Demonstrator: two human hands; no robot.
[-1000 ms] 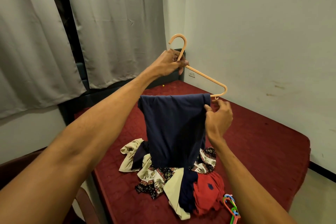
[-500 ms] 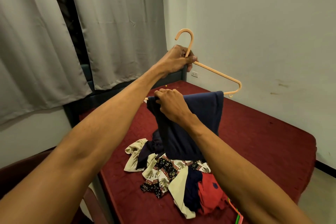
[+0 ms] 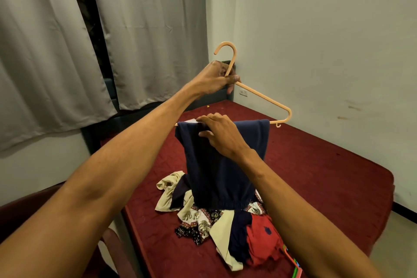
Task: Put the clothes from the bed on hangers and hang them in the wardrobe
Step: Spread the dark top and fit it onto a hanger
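Left hand (image 3: 214, 78) was closed round the neck of a peach plastic hanger (image 3: 264, 97), just below its hook, holding it raised above the bed (image 3: 316, 176). Right hand (image 3: 222, 135) was at the left end of the hanger's bottom bar, fingers curled over the fold of a navy garment (image 3: 212, 176) and thumb against its near face, pinching the cloth. I noted that this garment was draped over the bar and hung straight down. Its gathered elastic edge was lowest, and I could not tell whether it touched the clothes pile (image 3: 203, 219) below.

The pile lay on the dark red bed cover and included a cream piece (image 3: 167, 192), an elephant-print piece (image 3: 198, 221) and a red garment (image 3: 261, 239). Coloured hangers (image 3: 293, 264) lay just beside the pile, partly hidden by my right forearm. Grey curtains (image 3: 146, 29) hung behind the bed.
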